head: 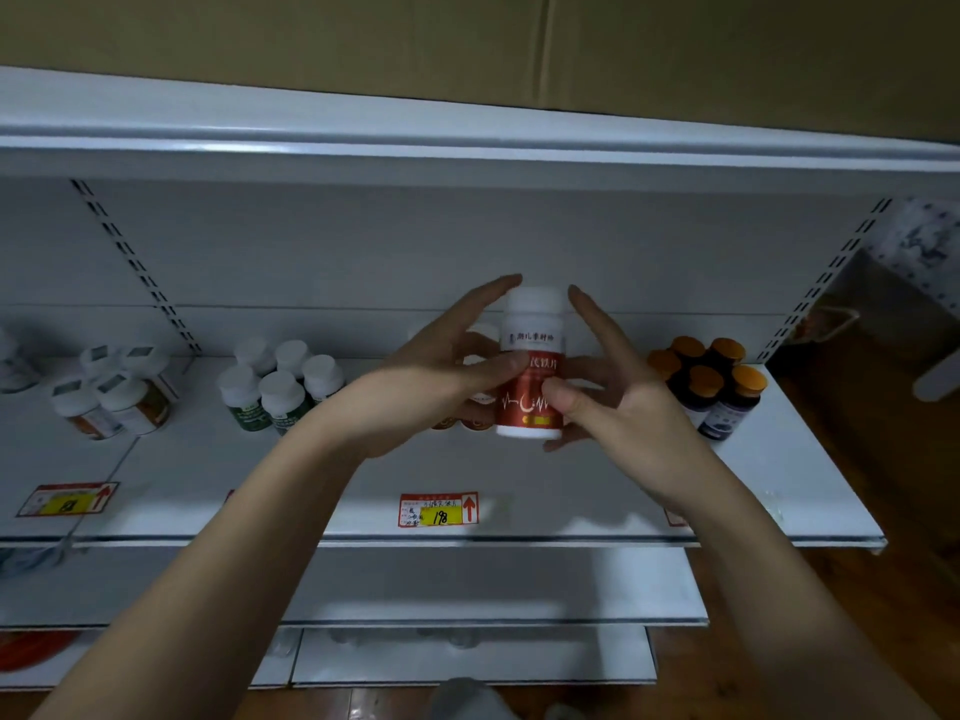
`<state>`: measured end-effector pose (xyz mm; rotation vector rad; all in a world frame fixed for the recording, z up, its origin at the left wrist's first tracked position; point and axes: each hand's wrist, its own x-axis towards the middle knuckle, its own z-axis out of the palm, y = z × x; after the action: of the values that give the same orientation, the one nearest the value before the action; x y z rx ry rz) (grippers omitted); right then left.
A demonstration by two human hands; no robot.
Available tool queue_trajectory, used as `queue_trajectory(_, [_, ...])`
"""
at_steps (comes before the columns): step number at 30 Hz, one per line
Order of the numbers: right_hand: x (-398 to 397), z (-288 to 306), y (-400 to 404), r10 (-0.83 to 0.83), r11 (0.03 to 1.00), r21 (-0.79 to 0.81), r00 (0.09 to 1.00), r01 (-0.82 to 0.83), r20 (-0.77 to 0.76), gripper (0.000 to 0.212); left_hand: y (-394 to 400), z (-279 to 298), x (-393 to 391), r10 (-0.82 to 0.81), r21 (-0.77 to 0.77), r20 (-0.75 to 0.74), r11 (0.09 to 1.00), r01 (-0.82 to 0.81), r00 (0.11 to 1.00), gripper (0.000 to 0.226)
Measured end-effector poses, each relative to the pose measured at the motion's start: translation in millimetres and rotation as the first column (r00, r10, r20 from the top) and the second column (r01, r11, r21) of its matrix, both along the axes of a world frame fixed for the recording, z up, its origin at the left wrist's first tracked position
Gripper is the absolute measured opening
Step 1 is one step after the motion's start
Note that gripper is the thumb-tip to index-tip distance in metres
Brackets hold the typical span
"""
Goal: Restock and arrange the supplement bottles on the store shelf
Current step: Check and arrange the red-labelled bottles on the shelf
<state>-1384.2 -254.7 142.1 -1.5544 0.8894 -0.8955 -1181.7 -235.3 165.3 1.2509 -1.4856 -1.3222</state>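
A white-capped bottle with a red label (531, 356) is held upright above the white shelf (467, 475). My left hand (441, 376) holds it from the left, thumb pressed on the label and fingers stretched up beside the cap. My right hand (613, 387) holds it from the right, thumb on the lower label and fingers behind. More bottles of the same red kind (470, 420) stand behind my hands, mostly hidden.
On the shelf stand green-label bottles (280, 389), orange-label bottles (111, 397) at the left, and dark bottles with orange caps (714, 387) at the right. A red and yellow price tag (439, 509) sits on the shelf front. Lower shelves lie below; a cardboard box sits on top.
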Motion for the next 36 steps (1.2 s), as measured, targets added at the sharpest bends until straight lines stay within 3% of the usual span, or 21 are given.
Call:
queue_trajectory(2, [1, 2, 1, -0.007, 0.998, 0.066, 0.999, 0.005, 0.032, 0.075, -1, 3, -4, 0.053, 0.058, -0.026, 0.997, -0.051, 0.998, 0.06])
queue_trajectory(8, [9, 15, 3, -0.135, 0.964, 0.239, 0.989, 0.116, 0.062, 0.037, -6, 11, -15, 0.13, 0.215, -0.044, 0.97, -0.117, 0.991, 0.039])
queue_trajectory(13, [13, 19, 2, -0.194, 0.936, 0.31, 0.98, 0.168, 0.053, 0.047, -9, 17, -20, 0.147, 0.282, -0.017, 0.95, -0.136, 0.989, 0.045])
queue_trajectory(17, [12, 21, 4, -0.201, 0.938, 0.302, 0.977, 0.171, 0.07, 0.044, -9, 18, -21, 0.134, 0.279, -0.035, 0.953, -0.119, 0.99, 0.043])
queue_trajectory(23, [5, 21, 6, -0.197, 0.959, 0.219, 0.979, 0.181, 0.053, 0.02, -11, 16, -21, 0.159, 0.201, -0.117, 0.97, -0.134, 0.98, 0.031])
queue_trajectory(25, [2, 18, 6, -0.173, 0.969, 0.185, 0.984, 0.162, 0.044, 0.018, -12, 13, -19, 0.153, 0.157, -0.119, 0.979, -0.134, 0.981, 0.038])
queue_trajectory(29, [0, 6, 2, -0.144, 0.981, 0.139, 0.988, 0.136, 0.048, 0.029, -12, 7, -16, 0.098, 0.062, -0.098, 0.994, -0.092, 0.99, 0.054])
queue_trajectory(36, [-9, -19, -3, -0.07, 0.996, -0.061, 0.997, 0.068, -0.026, 0.051, -12, -1, -19, 0.084, -0.126, 0.09, 0.989, -0.073, 0.992, 0.068])
